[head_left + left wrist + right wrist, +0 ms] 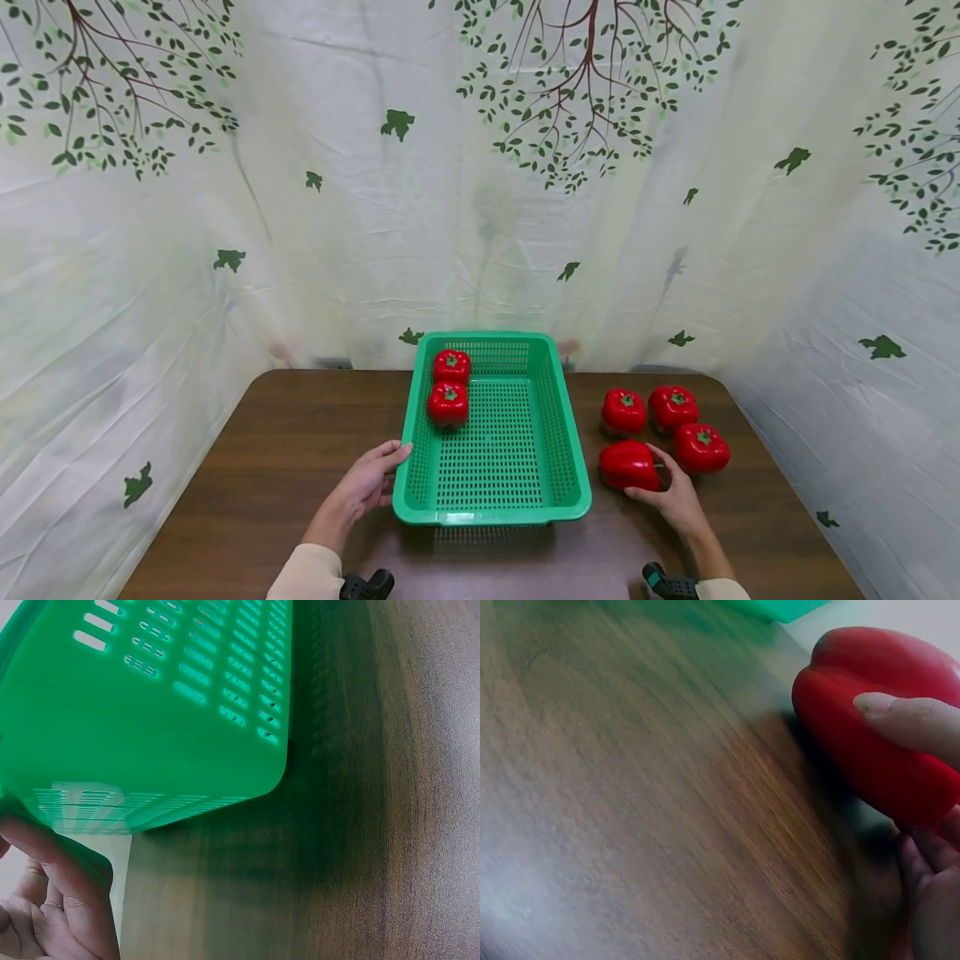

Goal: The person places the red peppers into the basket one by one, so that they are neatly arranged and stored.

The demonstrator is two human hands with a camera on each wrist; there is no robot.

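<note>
A green plastic basket (491, 506) stands on the table in the middle of the head view. My left hand (367, 481) holds its left rim near the front corner, thumb at the edge and fingers below. Two red bell peppers, one at the back (452, 367) and one in front of it (447, 406), sit upright along the basket's left side. To the right of the basket, my right hand (675, 497) grips another red bell pepper (626, 464) that lies tilted on its side. The right wrist view shows the thumb pressed along this pepper (840, 705).
Three more red bell peppers stand upright just behind the right hand: one at left (623, 412), one at the back (672, 408) and one at right (701, 448). The brown wooden table (262, 467) backs onto a white curtain (337, 250) with printed leaves.
</note>
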